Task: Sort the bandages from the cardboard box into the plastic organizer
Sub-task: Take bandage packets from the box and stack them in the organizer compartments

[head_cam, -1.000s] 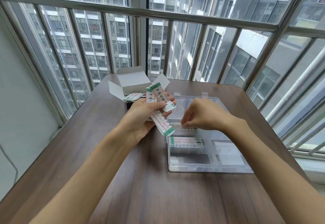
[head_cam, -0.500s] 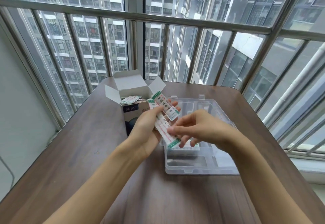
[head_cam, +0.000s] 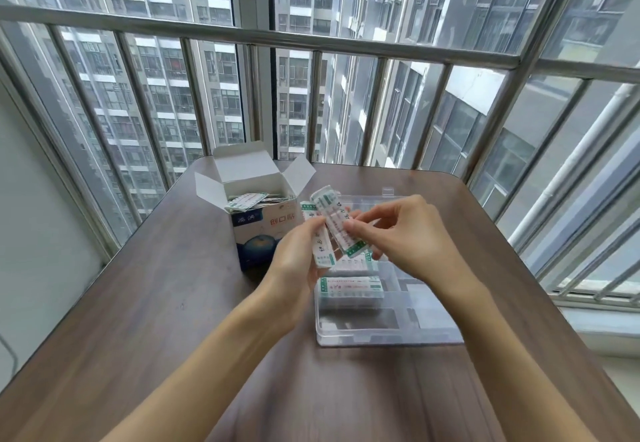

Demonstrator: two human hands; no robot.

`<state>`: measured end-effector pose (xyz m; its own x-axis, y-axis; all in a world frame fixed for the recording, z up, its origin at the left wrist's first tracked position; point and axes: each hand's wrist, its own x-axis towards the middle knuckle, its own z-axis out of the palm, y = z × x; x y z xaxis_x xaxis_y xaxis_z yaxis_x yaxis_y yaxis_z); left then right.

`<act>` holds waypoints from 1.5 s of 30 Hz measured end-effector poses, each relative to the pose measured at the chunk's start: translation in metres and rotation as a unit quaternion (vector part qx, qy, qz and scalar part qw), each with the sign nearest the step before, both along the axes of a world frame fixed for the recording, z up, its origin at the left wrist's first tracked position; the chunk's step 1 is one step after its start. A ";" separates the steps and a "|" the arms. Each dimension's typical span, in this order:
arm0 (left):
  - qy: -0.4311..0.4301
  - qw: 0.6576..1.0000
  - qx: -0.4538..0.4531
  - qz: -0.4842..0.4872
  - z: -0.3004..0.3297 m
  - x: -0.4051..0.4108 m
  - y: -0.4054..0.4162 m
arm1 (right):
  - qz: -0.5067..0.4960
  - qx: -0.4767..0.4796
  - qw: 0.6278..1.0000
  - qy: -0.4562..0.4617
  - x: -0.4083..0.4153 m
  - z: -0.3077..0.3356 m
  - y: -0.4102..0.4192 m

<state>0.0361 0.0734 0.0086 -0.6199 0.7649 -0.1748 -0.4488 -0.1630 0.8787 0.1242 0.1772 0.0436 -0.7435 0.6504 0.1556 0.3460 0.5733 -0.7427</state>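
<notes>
An open cardboard box (head_cam: 263, 230) with blue print stands on the wooden table, with loose bandages (head_cam: 247, 200) showing inside. To its right lies the clear plastic organizer (head_cam: 388, 334), with a stack of white-and-green bandages (head_cam: 351, 287) in a left compartment. My left hand (head_cam: 298, 258) grips a small bundle of bandages (head_cam: 320, 245) above the organizer's left edge. My right hand (head_cam: 398, 233) pinches one bandage (head_cam: 337, 225) of that bundle between thumb and fingers.
The brown table (head_cam: 156, 303) ends at a metal window railing (head_cam: 311, 39) behind the box. The organizer's open lid (head_cam: 388, 195) lies flat behind it. Its right compartments (head_cam: 426, 296) show no bandages.
My right hand came up out of the organizer to the bundle in my left hand and now pinches one bandage. The view has tilted, showing more of the box front.
</notes>
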 end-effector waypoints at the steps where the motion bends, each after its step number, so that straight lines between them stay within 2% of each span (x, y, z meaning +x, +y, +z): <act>1: 0.008 1.000 0.004 -0.004 -0.001 0.000 0.000 | 0.003 -0.001 1.000 -0.006 -0.001 -0.001 0.000; 3: 0.036 0.999 0.006 -0.006 -0.002 0.000 0.000 | 0.024 -0.032 0.999 -0.018 -0.003 -0.003 0.000; 5: 0.081 0.997 -0.009 0.003 -0.005 -0.001 0.001 | 0.043 -0.152 0.987 0.015 -0.002 0.003 0.003; 7: 0.117 0.993 -0.020 0.021 -0.007 -0.004 0.003 | 0.071 -0.278 0.958 0.026 0.003 0.010 0.008; 8: 0.124 0.992 -0.020 0.026 -0.008 -0.006 0.003 | 0.089 -0.297 0.951 0.008 0.006 0.010 0.010; 10: 0.131 0.991 -0.005 0.013 -0.007 -0.007 0.002 | 0.110 -0.267 0.957 -0.032 0.005 0.006 0.009; 13: 0.120 0.992 0.030 -0.016 -0.005 -0.001 0.002 | 0.099 -0.224 0.969 -0.033 0.000 0.001 0.004; 18: 0.141 0.989 0.038 0.019 -0.008 0.004 0.004 | 0.079 -0.179 0.980 -0.031 -0.005 -0.002 -0.004; 22: 0.157 0.984 0.063 0.050 -0.014 0.001 0.007 | 0.080 -0.259 0.963 -0.007 -0.006 -0.005 -0.004; 25: 0.196 0.979 0.054 -0.016 -0.017 -0.006 0.007 | 0.094 -0.300 0.947 0.058 -0.004 -0.003 0.000; 27: 0.223 0.974 0.019 -0.028 -0.017 -0.017 0.005 | 0.091 -0.243 0.964 0.057 0.000 -0.002 0.011; 29: 0.256 0.966 -0.021 -0.005 -0.012 -0.029 0.000 | 0.060 -0.143 0.988 0.009 0.006 -0.001 0.027; 31: 0.326 0.942 -0.075 0.009 -0.012 -0.039 -0.005 | 0.053 -0.082 0.993 -0.063 0.007 -0.001 0.039; 32: 0.378 0.919 -0.109 0.014 -0.013 -0.042 -0.006 | 0.062 -0.076 0.991 -0.096 0.006 -0.002 0.043; 34: 0.487 0.853 -0.187 0.028 -0.017 -0.042 -0.008 | 0.085 -0.069 0.983 -0.148 0.001 -0.003 0.044; 36: 0.557 0.795 -0.234 0.054 -0.020 -0.039 -0.010 | 0.100 -0.050 0.978 -0.176 -0.006 -0.003 0.043; 39: 0.596 0.766 -0.233 0.059 -0.021 -0.039 -0.012 | 0.110 -0.024 0.974 -0.197 -0.015 -0.006 0.041; 45: 0.652 0.698 -0.297 -0.012 -0.023 -0.039 -0.010 | 0.092 0.097 0.968 -0.213 -0.027 -0.021 0.036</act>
<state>-0.0033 0.0630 -0.0143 -0.5369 0.8102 0.2350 0.7983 0.3979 0.4522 0.0977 0.2137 0.0222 -0.8672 0.4908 -0.0835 0.4762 0.7686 -0.4273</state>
